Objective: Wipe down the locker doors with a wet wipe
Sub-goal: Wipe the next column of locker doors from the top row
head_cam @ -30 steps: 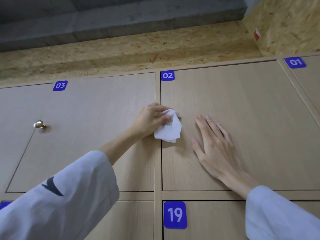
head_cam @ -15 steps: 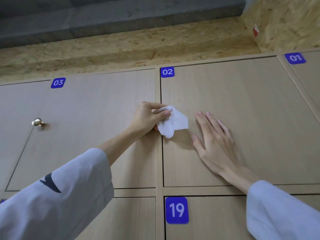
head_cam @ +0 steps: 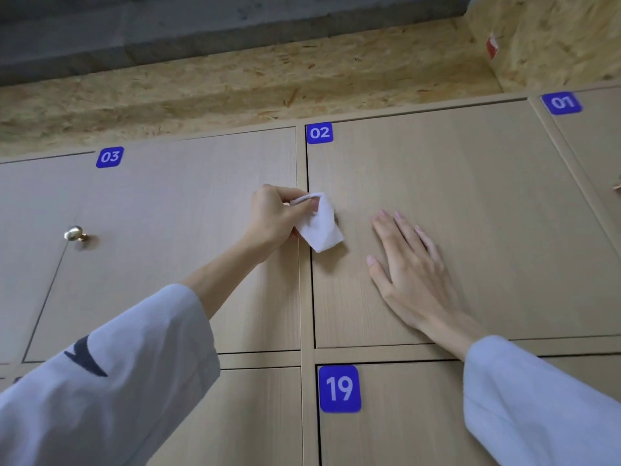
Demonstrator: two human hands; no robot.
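Observation:
A white wet wipe (head_cam: 322,227) hangs folded against the left edge of locker door 02 (head_cam: 470,203). My left hand (head_cam: 275,218) pinches its top corner between thumb and fingers, over the seam between doors 03 and 02. My right hand (head_cam: 408,267) lies flat on door 02 with straight, spread fingers, a short way right of the wipe. Locker door 03 (head_cam: 161,250) is at the left, pale wood like the others.
A brass knob (head_cam: 75,233) sticks out at the left of door 03. Door 19 (head_cam: 403,415) sits below door 02, and door 01 (head_cam: 598,146) is at the far right. A chipboard strip (head_cam: 235,92) runs above the lockers.
The wipe swung out to the right, then dropped back to hang below my left fingers. My left hand rose slightly. My right hand stayed flat on door 02.

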